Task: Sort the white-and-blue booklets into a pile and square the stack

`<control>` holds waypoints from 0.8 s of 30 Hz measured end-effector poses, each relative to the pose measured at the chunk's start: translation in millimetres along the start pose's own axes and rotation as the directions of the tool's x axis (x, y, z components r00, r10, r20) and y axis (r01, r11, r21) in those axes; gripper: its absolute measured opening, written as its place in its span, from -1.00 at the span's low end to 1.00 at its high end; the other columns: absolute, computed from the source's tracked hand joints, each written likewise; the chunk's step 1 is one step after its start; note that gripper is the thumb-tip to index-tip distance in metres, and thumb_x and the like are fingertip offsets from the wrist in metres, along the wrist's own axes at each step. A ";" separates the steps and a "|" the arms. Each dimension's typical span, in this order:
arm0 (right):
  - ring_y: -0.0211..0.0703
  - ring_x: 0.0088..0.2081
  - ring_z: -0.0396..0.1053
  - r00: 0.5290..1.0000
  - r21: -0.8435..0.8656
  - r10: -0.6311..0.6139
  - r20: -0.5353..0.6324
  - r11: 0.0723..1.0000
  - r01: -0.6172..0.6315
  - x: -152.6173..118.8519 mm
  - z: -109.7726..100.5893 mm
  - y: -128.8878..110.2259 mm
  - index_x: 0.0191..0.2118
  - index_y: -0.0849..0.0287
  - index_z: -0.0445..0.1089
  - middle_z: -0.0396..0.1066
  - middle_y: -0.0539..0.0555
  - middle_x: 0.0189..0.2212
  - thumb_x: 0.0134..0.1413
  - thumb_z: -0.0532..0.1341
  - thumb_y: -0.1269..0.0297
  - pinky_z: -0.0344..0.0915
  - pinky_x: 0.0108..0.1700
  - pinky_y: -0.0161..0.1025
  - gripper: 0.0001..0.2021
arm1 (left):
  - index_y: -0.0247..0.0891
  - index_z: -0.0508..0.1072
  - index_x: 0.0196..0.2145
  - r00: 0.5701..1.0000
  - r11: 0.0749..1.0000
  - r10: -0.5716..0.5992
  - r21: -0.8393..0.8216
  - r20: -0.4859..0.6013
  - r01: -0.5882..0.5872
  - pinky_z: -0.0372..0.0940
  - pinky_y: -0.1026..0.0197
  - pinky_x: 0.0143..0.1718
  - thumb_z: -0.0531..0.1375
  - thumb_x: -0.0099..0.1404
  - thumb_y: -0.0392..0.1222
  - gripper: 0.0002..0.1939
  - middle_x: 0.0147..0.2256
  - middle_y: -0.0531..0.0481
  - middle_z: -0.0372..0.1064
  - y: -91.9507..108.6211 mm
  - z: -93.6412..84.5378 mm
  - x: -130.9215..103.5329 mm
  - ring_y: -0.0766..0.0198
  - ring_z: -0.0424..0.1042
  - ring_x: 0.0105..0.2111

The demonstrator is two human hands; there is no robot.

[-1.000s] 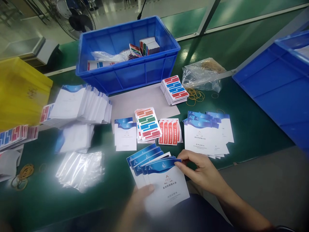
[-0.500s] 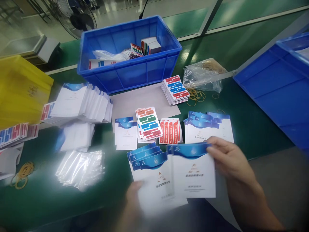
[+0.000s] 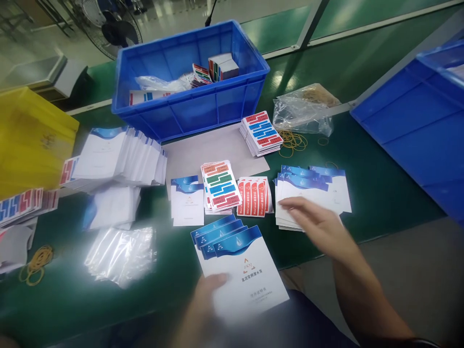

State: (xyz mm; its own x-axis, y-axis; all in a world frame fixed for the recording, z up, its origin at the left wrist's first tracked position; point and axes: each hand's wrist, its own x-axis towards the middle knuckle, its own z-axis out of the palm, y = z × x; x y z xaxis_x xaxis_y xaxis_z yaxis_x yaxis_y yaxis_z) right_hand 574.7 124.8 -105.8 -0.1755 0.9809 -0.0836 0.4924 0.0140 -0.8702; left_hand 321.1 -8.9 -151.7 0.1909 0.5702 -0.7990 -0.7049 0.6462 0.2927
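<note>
My left hand (image 3: 210,295) grips a fan of blue-and-white booklets (image 3: 250,270) near the front edge, thumb on top. Over the right-hand pile of booklets (image 3: 302,193) hovers my right hand (image 3: 319,222), its fingers extended; nothing shows in it, and whether it touches the pile is unclear. Left of that pile lie red label cards (image 3: 253,197), then a stack of multicoloured label sheets (image 3: 221,185) and a small pair of booklets (image 3: 188,205).
Behind stands a blue bin (image 3: 181,108) with cards and plastic. A banded card stack (image 3: 261,133), rubber bands (image 3: 293,142) and a plastic bag (image 3: 302,113) lie nearby. Left are booklet stacks (image 3: 105,157), clear sleeves (image 3: 121,253) and a yellow bin (image 3: 32,140); right, another blue bin (image 3: 409,125).
The booklet that my right hand held now lies on top of the fan in my left hand. My right hand has let go and moved up over the right-hand pile.
</note>
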 end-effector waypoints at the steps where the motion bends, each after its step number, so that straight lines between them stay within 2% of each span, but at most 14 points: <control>1: -0.09 -0.13 0.44 0.991 0.028 -0.032 0.130 0.999 0.028 -1.6 9.7 -8.5 -0.11 0.09 0.45 0.48 0.09 -0.15 0.22 0.13 0.15 0.39 -0.06 -0.17 -0.76 | -0.48 0.52 -0.07 1.000 1.000 -0.002 0.029 -0.006 0.002 0.43 -0.05 -0.24 0.47 -0.23 -0.16 -0.29 -0.30 -0.30 0.57 0.2 5.0 -1.3 -0.22 0.54 -0.26; 3: -0.10 -0.15 0.44 0.955 0.077 -0.069 0.287 0.996 0.049 -3.7 26.2 -21.5 -0.09 0.10 0.45 0.48 0.10 -0.14 0.24 0.13 0.16 0.39 -0.12 -0.20 -0.76 | -0.45 0.47 0.00 0.999 0.997 0.022 0.070 -0.023 -0.021 0.44 0.00 -0.26 0.48 -0.25 -0.14 -0.19 -0.27 -0.29 0.57 0.7 12.9 -3.9 -0.20 0.54 -0.25; 5: -0.11 -0.21 0.43 0.938 0.084 -0.076 0.337 0.995 0.050 -5.7 37.9 -28.0 -0.11 0.11 0.44 0.49 0.09 -0.20 0.24 0.14 0.17 0.38 -0.19 -0.23 -0.78 | -0.43 0.45 0.03 0.998 0.995 0.041 0.089 -0.047 -0.036 0.44 0.05 -0.32 0.49 -0.27 -0.14 -0.15 -0.28 -0.28 0.57 0.6 16.2 -5.7 -0.18 0.54 -0.27; 8: -0.18 -0.33 0.38 0.948 0.062 -0.074 0.311 0.996 0.058 -10.4 47.0 -29.3 -0.18 0.12 0.42 0.45 0.05 -0.31 0.23 0.16 0.19 0.33 -0.28 -0.26 -0.84 | -0.42 0.43 0.06 0.997 0.996 0.025 0.087 -0.079 -0.018 0.43 0.04 -0.32 0.49 -0.25 -0.13 -0.13 -0.30 -0.27 0.57 -1.3 13.8 -6.2 -0.17 0.55 -0.30; 12: -0.22 -0.40 0.31 0.964 0.049 -0.081 0.255 0.996 0.070 -16.7 50.8 -28.0 -0.22 0.12 0.37 0.38 0.02 -0.38 0.24 0.15 0.21 0.27 -0.36 -0.29 -0.87 | -0.38 0.40 0.09 0.995 0.994 0.051 0.104 -0.088 -0.041 0.39 -0.05 -0.11 0.48 -0.18 -0.12 -0.15 -0.29 -0.23 0.58 -3.0 9.7 -5.0 -0.16 0.54 -0.23; 15: -0.22 -0.41 0.30 0.970 0.038 -0.106 0.218 0.994 0.100 -20.7 51.1 -30.9 -0.27 0.14 0.35 0.36 0.03 -0.41 0.24 0.14 0.21 0.25 -0.38 -0.28 -0.87 | -0.36 0.42 0.07 0.997 0.991 0.062 0.119 -0.047 -0.056 0.36 -0.04 -0.05 0.47 -0.13 -0.10 -0.21 -0.27 -0.23 0.57 -1.2 10.5 -3.7 -0.14 0.53 -0.18; 18: -0.22 -0.41 0.32 0.971 0.077 -0.100 0.217 0.993 0.085 -24.4 46.0 -35.6 -0.30 0.14 0.35 0.37 0.04 -0.41 0.23 0.14 0.21 0.27 -0.38 -0.29 -0.86 | -0.38 0.49 -0.02 0.999 0.993 0.047 0.103 0.026 -0.049 0.38 -0.05 -0.09 0.46 -0.13 -0.07 -0.30 -0.23 -0.27 0.56 0.3 7.6 -1.9 -0.16 0.52 -0.19; 21: -0.24 -0.50 0.32 0.973 0.220 0.031 0.231 0.972 -0.083 -24.5 28.6 -34.5 -0.34 0.13 0.34 0.36 0.01 -0.49 0.17 0.19 0.12 0.25 -0.51 -0.34 -0.80 | -0.39 0.59 -0.21 0.998 0.997 0.066 0.049 0.020 -0.067 0.42 0.00 -0.23 0.47 -0.17 -0.09 -0.47 -0.29 -0.25 0.57 -0.8 -2.5 0.8 -0.15 0.54 -0.28; 23: -0.23 -0.57 0.32 0.975 0.322 0.142 0.171 0.927 -0.191 -19.5 9.3 -26.6 -0.33 0.11 0.30 0.35 -0.01 -0.54 0.09 0.25 0.02 0.25 -0.58 -0.34 -0.73 | -0.40 0.62 -0.37 0.997 0.997 0.081 -0.009 0.000 -0.081 0.42 0.06 -0.33 0.46 -0.20 -0.13 -0.60 -0.40 -0.23 0.58 -1.8 -9.1 2.2 -0.10 0.55 -0.37; 24: -0.21 -0.59 0.32 0.979 0.336 0.178 0.102 0.920 -0.202 -15.2 -1.8 -20.5 -0.32 0.10 0.28 0.34 -0.01 -0.58 0.06 0.26 -0.03 0.25 -0.60 -0.32 -0.70 | -0.41 0.62 -0.42 0.997 0.996 0.076 -0.040 -0.003 -0.076 0.42 0.06 -0.34 0.44 -0.19 -0.14 -0.65 -0.43 -0.22 0.57 -1.9 -11.1 2.5 -0.09 0.55 -0.40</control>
State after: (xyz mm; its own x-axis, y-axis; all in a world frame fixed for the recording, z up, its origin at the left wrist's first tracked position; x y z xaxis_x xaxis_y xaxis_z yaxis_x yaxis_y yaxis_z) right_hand 568.8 109.9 -85.9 -0.1714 0.9427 -0.2862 0.2023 -0.2506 -0.9467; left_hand 315.4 -14.3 -160.1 0.1344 0.6160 -0.7762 -0.7441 0.5800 0.3315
